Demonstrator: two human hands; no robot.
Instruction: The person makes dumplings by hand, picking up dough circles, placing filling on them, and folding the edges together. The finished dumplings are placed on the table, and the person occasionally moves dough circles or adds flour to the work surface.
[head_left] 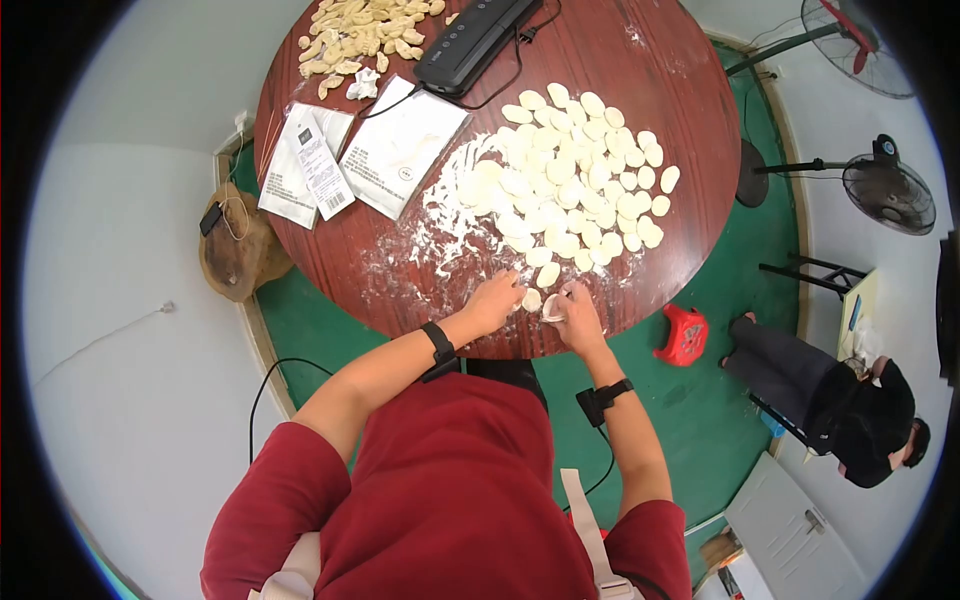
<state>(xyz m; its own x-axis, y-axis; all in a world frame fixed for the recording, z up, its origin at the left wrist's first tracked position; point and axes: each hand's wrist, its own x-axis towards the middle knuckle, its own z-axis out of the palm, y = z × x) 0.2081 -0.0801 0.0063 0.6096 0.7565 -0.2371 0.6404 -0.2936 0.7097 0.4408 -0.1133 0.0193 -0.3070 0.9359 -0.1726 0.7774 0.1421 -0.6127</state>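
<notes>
Near the front edge of the round table, my left hand (pixel 494 302) has its fingers curled together, the tips beside a small dough disc (pixel 532 300). Whether anything is pinched in those fingers is too small to tell. My right hand (pixel 578 318) closes its thumb and fingers on a round, whitish dough wrapper (pixel 552 309). Just beyond both hands spreads a large heap of pale, flattened dough discs (pixel 560 180), some overlapping and some lying singly around its edge. Loose white flour (pixel 450 215) covers the tabletop left of the heap.
A black vacuum-sealer-like appliance (pixel 470 50) with a cord lies at the back. White packets (pixel 405 145) and many shaped dough pieces (pixel 360 30) are at back left. A red stool (pixel 684 335), fans (pixel 890 190) and a seated person (pixel 850 410) are to the right.
</notes>
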